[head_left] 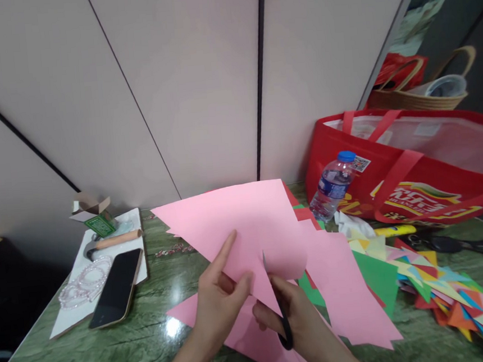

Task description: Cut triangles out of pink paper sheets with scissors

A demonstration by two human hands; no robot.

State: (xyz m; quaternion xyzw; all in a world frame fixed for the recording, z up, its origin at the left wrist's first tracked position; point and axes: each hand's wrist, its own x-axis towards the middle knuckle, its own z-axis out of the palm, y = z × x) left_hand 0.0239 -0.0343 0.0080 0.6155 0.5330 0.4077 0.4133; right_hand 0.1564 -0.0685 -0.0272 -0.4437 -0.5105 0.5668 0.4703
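A large sheet of pink paper (244, 214) is raised above the table in front of me. My left hand (220, 293) grips its lower left edge, thumb and index finger stretched over the face. Black-handled scissors (285, 326) are in my right hand (295, 311), its fingers wrapped round the handles. Their blades sit inside a cut running up from the sheet's lower edge, and the paper to the right of the cut curls. More pink paper (348, 290) lies below and to the right, over green paper (379, 279) and some red paper.
At left, a white board (73, 314) bears a phone (118, 287), a hammer (117, 239), beaded strands (85, 282) and a small box (94, 215). A water bottle (333, 187) stands by a red bag (397, 173). Folded colourful paper pieces (467, 296) and black scissors (467, 244) lie at right.
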